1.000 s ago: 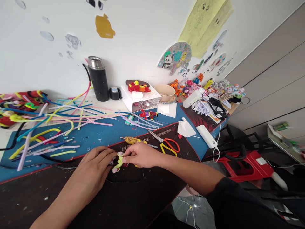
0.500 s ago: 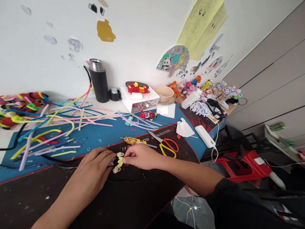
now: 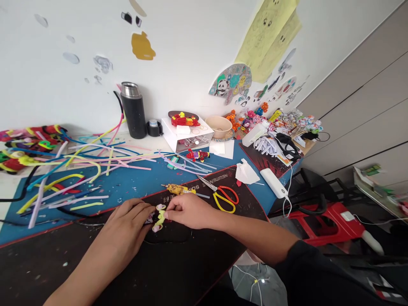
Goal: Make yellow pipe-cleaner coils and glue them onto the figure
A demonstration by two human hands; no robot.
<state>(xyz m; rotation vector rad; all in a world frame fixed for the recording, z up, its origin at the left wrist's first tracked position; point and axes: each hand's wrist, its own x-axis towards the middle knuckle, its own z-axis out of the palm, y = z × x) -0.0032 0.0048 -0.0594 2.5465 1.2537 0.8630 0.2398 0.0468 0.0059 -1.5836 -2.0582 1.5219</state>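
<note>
A small pipe-cleaner figure (image 3: 160, 218), with a pale yellow strip and round pink ends, lies low over the black desk mat (image 3: 178, 263). My left hand (image 3: 129, 223) is closed on its left side, and the fingers cover part of it. From the other side, my right hand (image 3: 188, 210) pinches the yellow part between thumb and forefinger. Just beyond the right hand lies a yellow glue gun (image 3: 177, 188), smeared with brown. Scissors (image 3: 219, 192) with red and yellow handles rest to the right of it, blades apart.
Loose pipe cleaners (image 3: 83, 161) spread over the blue mat at left. A black flask (image 3: 134, 112), a white box (image 3: 188, 138) and a beige bowl (image 3: 219, 125) stand along the wall. Crumpled tissue (image 3: 247, 172) and a white power strip (image 3: 273, 182) lie at right.
The camera view has tilted slightly. Both hands keep their hold on the figure with almost no visible movement.
</note>
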